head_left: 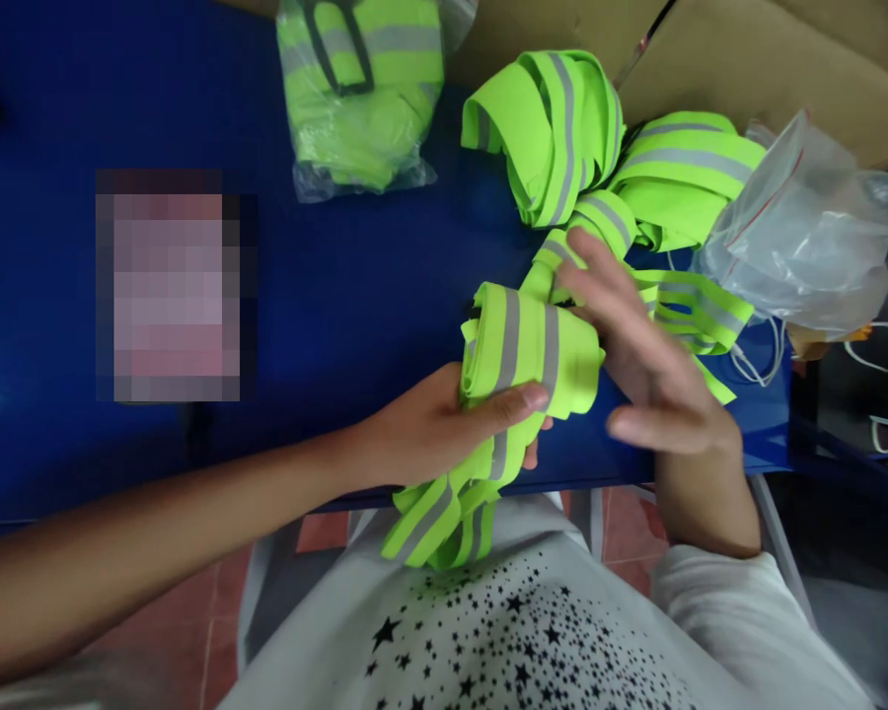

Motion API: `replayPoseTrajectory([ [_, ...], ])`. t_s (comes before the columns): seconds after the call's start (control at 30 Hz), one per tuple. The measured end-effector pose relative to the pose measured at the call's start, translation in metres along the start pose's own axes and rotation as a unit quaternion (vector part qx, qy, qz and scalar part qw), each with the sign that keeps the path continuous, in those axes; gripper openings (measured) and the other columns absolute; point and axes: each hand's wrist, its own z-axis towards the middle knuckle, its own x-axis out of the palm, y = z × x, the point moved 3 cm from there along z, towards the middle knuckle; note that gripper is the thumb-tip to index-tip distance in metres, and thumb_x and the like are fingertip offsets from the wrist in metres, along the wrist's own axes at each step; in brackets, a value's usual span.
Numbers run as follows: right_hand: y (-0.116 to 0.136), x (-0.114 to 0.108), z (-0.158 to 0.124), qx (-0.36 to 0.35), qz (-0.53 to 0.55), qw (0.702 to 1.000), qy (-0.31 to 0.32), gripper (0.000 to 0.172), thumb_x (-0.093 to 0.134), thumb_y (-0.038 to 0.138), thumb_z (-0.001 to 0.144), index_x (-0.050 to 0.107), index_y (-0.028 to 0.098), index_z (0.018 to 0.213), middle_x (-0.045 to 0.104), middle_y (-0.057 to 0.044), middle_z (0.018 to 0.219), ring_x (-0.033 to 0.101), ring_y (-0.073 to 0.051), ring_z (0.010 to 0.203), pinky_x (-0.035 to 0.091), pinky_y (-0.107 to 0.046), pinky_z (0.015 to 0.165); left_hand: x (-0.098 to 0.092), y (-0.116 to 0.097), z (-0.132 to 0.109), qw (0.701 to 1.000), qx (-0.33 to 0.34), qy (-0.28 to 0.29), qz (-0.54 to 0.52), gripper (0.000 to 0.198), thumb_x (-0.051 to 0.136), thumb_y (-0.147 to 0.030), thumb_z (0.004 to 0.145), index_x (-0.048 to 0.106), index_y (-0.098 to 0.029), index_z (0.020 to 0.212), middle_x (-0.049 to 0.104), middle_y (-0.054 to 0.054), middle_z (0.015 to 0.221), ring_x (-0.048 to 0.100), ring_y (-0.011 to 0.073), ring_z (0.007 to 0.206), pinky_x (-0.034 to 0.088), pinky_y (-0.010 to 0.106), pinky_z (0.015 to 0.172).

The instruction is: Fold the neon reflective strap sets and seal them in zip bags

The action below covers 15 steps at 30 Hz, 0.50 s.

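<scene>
My left hand [444, 424] is closed around a folded neon-green reflective strap bundle [525, 345] with grey stripes, at the near edge of the blue table [326, 296]. Loose strap ends hang down from it over my lap. My right hand [636, 345] is open, fingers stretched out, resting against the right side of the same bundle. Just behind my right hand lies a pile of more green reflective straps [599, 148].
A clear bag with packed green straps [362, 89] lies at the table's far middle. An empty-looking clear plastic bag [806, 227] sits at the right. A cardboard box [784, 59] stands behind. White cords [762, 360] hang at the right edge.
</scene>
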Motion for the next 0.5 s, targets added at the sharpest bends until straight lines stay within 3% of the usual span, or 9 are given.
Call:
replayPoseTrajectory([
  [0.07, -0.009, -0.003, 0.001, 0.033, 0.116, 0.992, -0.033, 0.076, 0.071, 0.062, 0.089, 0.046, 0.041, 0.158, 0.040, 0.002, 0.169, 0.037, -0.030, 0.157, 0.043, -0.046, 0.125, 0.001, 0.000, -0.001, 1.000, 0.000, 0.024, 0.016, 0.047, 0.062, -0.062, 0.095, 0.070, -0.016, 0.090, 0.073, 0.005, 0.078, 0.068, 0.0156, 0.069, 0.053, 0.024, 0.063],
  [0.17, -0.022, 0.011, 0.001, 0.150, 0.191, 0.970, 0.009, 0.073, 0.081, 0.056, 0.082, 0.060, 0.032, 0.147, 0.071, -0.005, 0.137, 0.070, -0.029, 0.124, 0.060, -0.048, 0.105, 0.000, 0.003, 0.000, 0.998, -0.005, 0.040, 0.045, 0.045, 0.064, -0.060, 0.095, 0.071, -0.016, 0.093, 0.075, 0.006, 0.082, 0.071, 0.0173, 0.074, 0.055, 0.025, 0.066],
  [0.23, -0.022, 0.018, -0.001, 0.199, 0.165, 0.965, -0.043, 0.067, 0.084, 0.052, 0.081, 0.066, 0.028, 0.141, 0.076, -0.005, 0.124, 0.076, -0.028, 0.107, 0.065, -0.048, 0.094, 0.000, 0.006, 0.002, 0.999, -0.014, 0.029, 0.012, 0.042, 0.070, -0.058, 0.092, 0.072, -0.016, 0.097, 0.078, 0.008, 0.088, 0.073, 0.0189, 0.080, 0.058, 0.028, 0.073],
  [0.27, -0.017, 0.019, -0.002, 0.191, 0.130, 0.968, -0.095, 0.062, 0.084, 0.048, 0.083, 0.067, 0.029, 0.140, 0.076, -0.005, 0.124, 0.076, -0.028, 0.108, 0.064, -0.048, 0.095, 0.000, 0.008, 0.004, 0.999, -0.021, 0.024, -0.031, 0.040, 0.074, -0.055, 0.090, 0.073, -0.016, 0.102, 0.079, 0.009, 0.095, 0.075, 0.0203, 0.086, 0.059, 0.030, 0.078],
  [0.37, 0.006, 0.021, -0.006, 0.068, -0.014, 0.980, -0.188, 0.049, 0.078, 0.032, 0.091, 0.067, 0.035, 0.139, 0.071, -0.001, 0.136, 0.069, -0.028, 0.126, 0.058, -0.046, 0.110, 0.003, 0.013, 0.006, 0.982, -0.034, 0.044, -0.182, 0.041, 0.082, -0.045, 0.086, 0.073, -0.017, 0.114, 0.079, 0.013, 0.116, 0.076, 0.0248, 0.105, 0.059, 0.038, 0.095],
  [0.5, 0.022, 0.029, -0.011, -0.133, -0.167, 0.967, -0.139, 0.053, 0.068, 0.023, 0.097, 0.061, 0.042, 0.146, 0.069, 0.003, 0.141, 0.068, -0.027, 0.129, 0.059, -0.044, 0.110, -0.001, 0.014, 0.005, 0.970, -0.007, 0.046, -0.238, 0.034, 0.087, -0.035, 0.077, 0.077, -0.016, 0.103, 0.080, 0.009, 0.102, 0.076, 0.0223, 0.093, 0.061, 0.032, 0.085],
])
